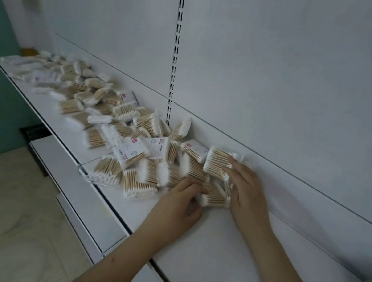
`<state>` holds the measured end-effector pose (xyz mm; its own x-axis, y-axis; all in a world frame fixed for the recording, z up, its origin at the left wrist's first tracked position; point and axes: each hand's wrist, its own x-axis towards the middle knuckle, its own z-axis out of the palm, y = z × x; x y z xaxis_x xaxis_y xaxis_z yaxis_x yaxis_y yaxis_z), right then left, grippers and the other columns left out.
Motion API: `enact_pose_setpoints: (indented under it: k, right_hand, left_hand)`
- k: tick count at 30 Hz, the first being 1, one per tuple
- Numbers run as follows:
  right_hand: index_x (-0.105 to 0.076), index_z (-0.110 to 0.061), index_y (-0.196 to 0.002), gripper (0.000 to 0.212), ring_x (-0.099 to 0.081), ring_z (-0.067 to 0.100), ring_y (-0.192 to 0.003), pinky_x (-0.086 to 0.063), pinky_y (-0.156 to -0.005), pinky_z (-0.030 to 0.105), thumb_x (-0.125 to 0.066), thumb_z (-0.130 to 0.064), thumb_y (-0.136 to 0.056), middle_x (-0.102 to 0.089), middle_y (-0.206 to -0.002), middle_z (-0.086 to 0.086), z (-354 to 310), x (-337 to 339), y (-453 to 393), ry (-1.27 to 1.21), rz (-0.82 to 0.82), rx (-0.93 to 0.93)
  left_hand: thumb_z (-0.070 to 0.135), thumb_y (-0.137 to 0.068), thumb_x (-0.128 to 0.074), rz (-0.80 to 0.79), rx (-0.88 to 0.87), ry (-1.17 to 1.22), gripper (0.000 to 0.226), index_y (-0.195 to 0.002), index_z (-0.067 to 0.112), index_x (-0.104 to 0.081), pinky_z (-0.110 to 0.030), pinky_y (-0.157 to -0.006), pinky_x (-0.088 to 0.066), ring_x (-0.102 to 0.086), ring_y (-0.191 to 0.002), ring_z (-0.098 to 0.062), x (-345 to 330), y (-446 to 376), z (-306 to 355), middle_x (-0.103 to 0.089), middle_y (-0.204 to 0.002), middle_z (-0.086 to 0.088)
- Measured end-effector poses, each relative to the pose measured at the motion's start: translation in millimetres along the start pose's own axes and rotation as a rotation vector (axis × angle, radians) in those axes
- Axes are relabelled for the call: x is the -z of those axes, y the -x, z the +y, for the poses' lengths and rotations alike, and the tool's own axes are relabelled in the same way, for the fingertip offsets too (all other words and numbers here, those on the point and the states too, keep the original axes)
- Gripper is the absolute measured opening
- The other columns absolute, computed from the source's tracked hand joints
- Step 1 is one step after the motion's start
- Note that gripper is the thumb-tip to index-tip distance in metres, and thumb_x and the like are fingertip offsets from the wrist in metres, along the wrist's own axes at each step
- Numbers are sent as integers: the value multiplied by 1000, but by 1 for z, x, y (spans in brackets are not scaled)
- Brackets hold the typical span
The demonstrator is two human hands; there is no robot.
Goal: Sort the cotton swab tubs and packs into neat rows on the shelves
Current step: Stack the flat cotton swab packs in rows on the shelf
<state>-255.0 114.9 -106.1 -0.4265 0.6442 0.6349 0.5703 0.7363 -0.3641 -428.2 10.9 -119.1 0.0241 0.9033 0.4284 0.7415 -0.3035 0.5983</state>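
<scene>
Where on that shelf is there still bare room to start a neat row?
Bare room lies on the shelf right of both hands, between front edge and back panel. A thin strip runs along the front edge beside the pile of packs. Further left it is crowded.

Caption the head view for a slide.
Both hands, left hand and right hand, gather cotton swab packs from a jumbled pile on a white shelf.
</scene>
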Motion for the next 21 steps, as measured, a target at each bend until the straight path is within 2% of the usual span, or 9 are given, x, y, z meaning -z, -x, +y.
enact_pose_setpoints:
  k: [4,7,9,11,13,15,17,19,21]
  right_hand:
    - [-66,-8,-123,45,-52,16,-119,-29,-109,13,-37,-9,-88,-60,-132,-1,2,5,-4,-15,64,-10]
    - [-65,-13,-125,44,-51,17,-117,-31,-106,13,-45,-5,-88,-59,-133,-3,1,5,-3,33,54,3]
    - [-64,-17,-129,56,-47,19,-118,-38,-101,19,-54,5,-79,-55,-139,-5,1,3,-1,77,-2,8]
    - [-60,-19,-135,72,-44,23,-120,-46,-93,28,-58,14,-70,-48,-145,-6,2,1,0,135,-61,17]
    - [-57,-18,-138,78,-44,27,-119,-50,-91,34,-58,16,-68,-45,-147,-5,4,-1,0,172,-76,33]
    - [-60,-15,-134,68,-46,27,-118,-50,-93,35,-62,14,-73,-49,-143,-4,6,-2,-1,159,-37,29]
    - [-62,-14,-130,54,-46,23,-118,-45,-98,31,-66,6,-79,-52,-139,-2,7,0,-2,124,0,22]
    - [-62,-12,-128,48,-47,21,-117,-38,-101,23,-67,2,-83,-53,-135,0,7,3,-2,55,33,3]
    - [-60,-12,-125,38,-48,16,-112,-39,-98,22,-64,-3,-89,-54,-126,-4,3,7,0,-54,95,-44]
  left_hand:
    - [30,-92,-62,85,-61,-27,28,-119,24,-62,-16,-85,-44,-51,-97,2,4,2,7,-53,-117,15]
    - [32,-93,-61,158,-13,20,20,-111,25,-60,-13,-75,-40,-49,-87,1,8,4,13,-48,-101,20]
    - [33,-95,-58,196,45,83,9,-99,25,-55,-15,-66,-37,-48,-77,-6,10,4,14,-45,-87,17]
    - [31,-96,-56,222,86,119,12,-89,24,-50,-19,-61,-35,-45,-70,-11,12,3,14,-43,-78,12]
    - [28,-97,-57,223,96,125,13,-87,24,-49,-19,-60,-34,-44,-68,-11,13,3,14,-42,-76,11]
    - [29,-97,-57,217,83,127,14,-87,27,-48,-17,-60,-33,-44,-67,-10,13,4,16,-41,-76,12]
    - [31,-97,-55,215,76,130,16,-85,26,-46,-18,-59,-32,-43,-66,-11,14,4,17,-40,-75,12]
    - [36,-99,-50,210,84,129,20,-84,23,-46,-25,-58,-35,-43,-66,-13,14,5,17,-40,-74,10]
    - [43,-100,-43,210,97,109,28,-84,20,-47,-30,-58,-37,-43,-65,-14,14,6,16,-42,-74,8]
